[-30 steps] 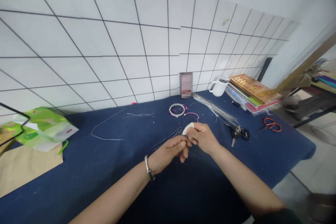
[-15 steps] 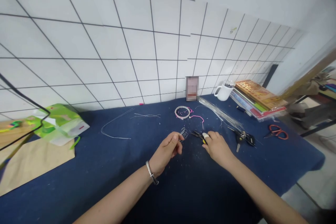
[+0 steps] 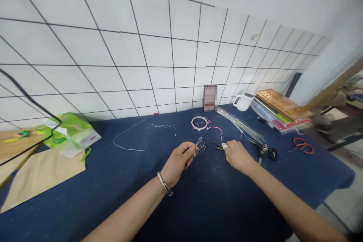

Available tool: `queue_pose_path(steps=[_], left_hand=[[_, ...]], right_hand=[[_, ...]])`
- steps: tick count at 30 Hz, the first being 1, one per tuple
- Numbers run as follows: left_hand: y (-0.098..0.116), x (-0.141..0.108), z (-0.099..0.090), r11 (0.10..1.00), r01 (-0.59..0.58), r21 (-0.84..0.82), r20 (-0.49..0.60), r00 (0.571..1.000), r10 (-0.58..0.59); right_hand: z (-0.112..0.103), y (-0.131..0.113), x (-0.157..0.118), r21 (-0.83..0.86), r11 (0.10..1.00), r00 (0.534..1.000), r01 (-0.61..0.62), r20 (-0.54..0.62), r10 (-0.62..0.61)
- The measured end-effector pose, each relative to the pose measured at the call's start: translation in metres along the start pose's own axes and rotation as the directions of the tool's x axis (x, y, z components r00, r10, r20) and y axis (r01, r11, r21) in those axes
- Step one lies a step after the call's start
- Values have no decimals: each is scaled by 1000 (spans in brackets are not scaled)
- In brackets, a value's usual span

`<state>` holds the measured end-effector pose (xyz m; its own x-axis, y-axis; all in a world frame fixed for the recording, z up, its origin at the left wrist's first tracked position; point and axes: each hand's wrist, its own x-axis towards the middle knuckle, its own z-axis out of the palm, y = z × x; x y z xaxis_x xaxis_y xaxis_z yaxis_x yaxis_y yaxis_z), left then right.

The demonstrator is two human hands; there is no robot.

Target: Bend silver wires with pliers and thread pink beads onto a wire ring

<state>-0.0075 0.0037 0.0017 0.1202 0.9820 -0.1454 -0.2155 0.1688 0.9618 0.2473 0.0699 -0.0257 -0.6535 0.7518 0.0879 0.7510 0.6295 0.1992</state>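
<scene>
White tiles with dark lines covered the wall (image 3: 153,19) behind a table (image 3: 93,185) spread with dark blue cloth. Near the middle of the table, the left hand (image 3: 179,160), with a silvery bracelet (image 3: 164,183) at its wrist, pinched a looped bundle of thin wire (image 3: 201,148) between thumb and fingers, the loops fanning out past the fingertips. Just beside it, the right hand (image 3: 238,155) lay low with its fingers curled over a dark pair of pliers (image 3: 217,147), whose tips pointed toward the loops; whether it gripped them could not be told. White wrapping (image 3: 224,146) showed on one digit. Beyond the hands lay a round dish (image 3: 192,124) with small pink beads in it and a pink cord (image 3: 217,128) beside it. Farther right were a sheaf of straight wires (image 3: 241,124), keys (image 3: 262,151) and red-handled scissors (image 3: 300,146); a white mug (image 3: 244,102) stood near the wall.
</scene>
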Motion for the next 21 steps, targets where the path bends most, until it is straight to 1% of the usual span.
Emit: queue_pose_path(steps=[2, 4, 6, 7, 8, 9, 10, 11, 12, 13, 14, 15, 16, 17, 18, 21], left_hand=[[-1, 0, 0, 1000, -10, -8, 3, 1000, 10], [-2, 0, 0, 1000, -30, -10, 1, 1000, 30], [-4, 1, 0, 999, -45, -11, -3, 999, 45], [-4, 1, 0, 999, -47, -11, -4, 999, 47], [-5, 1, -1, 999, -45, -11, -2, 999, 45], [-6, 2, -1, 999, -39, -13, 4, 999, 39], [-6, 2, -1, 999, -29, -18, 14, 999, 29], [-7, 2, -1, 1000, -17, -25, 25, 1000, 18], [-8, 2, -1, 999, -5, -36, 36, 999, 6], [-8, 2, 0, 999, 8, -47, 46, 999, -6], [-8, 2, 0, 998, 22, -55, 58, 998, -19], [-8, 2, 0, 998, 35, -60, 70, 997, -31], [-7, 1, 0, 997, 47, -61, 86, 995, -42], [-6, 1, 0, 997, 58, -58, 105, 993, -52], [-6, 0, 0, 996, 68, -52, 127, 990, -61], [-4, 0, -1, 996, 88, -33, 179, 980, -81]], right_hand=[[3, 4, 0, 23, 999, 999, -39, -29, 39], [3, 9, 1, 105, 993, 997, -44, -50, 50], [0, 12, 0, 267, 963, 996, -43, -69, 64], [-3, 11, 0, 386, 921, 993, -61, -74, 97], [-7, 9, 0, 533, 841, 988, -90, -60, 144], [-12, 4, -1, 692, 711, 981, -126, -20, 194], [-18, -4, -2, 834, 525, 970, -170, 46, 240], [-23, -13, -3, 941, 273, 965, -200, 141, 221], [-29, -24, -3, 974, 14, 962, -224, 219, 165], [-34, -36, -3, 949, -202, 959, -244, 267, 96], [-38, -47, -3, 897, -359, 956, -259, 290, 35], [-41, -57, -3, 842, -456, 951, -289, 306, -37], [-44, -65, -2, 803, -505, 945, -317, 315, -93], [-46, -71, -2, 783, -520, 938, -342, 321, -133], [-47, -75, -1, 778, -515, 931, -361, 327, -160], [-48, -77, 0, 802, -467, 928, -371, 336, -160]])
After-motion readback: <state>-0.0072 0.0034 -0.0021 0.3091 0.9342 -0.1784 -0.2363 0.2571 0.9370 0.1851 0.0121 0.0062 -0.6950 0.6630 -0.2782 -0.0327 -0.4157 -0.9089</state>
